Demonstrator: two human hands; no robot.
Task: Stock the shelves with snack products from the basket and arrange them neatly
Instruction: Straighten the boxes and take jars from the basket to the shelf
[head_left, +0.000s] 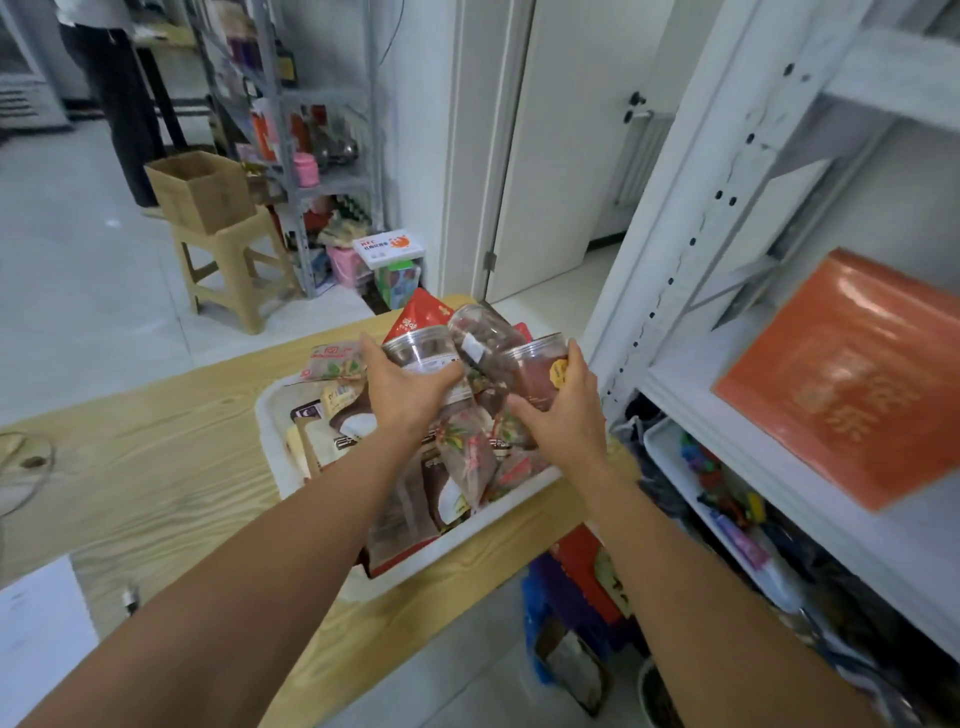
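Orange packet (852, 374) print blurred; standing person (111, 78) cut off by top edge.

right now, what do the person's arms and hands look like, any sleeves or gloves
Both arms are bare as far up as the frame reaches: no sleeve shows on the left forearm or the right forearm. The left hand and right hand wear no gloves, and neither wrist carries a watch or band.
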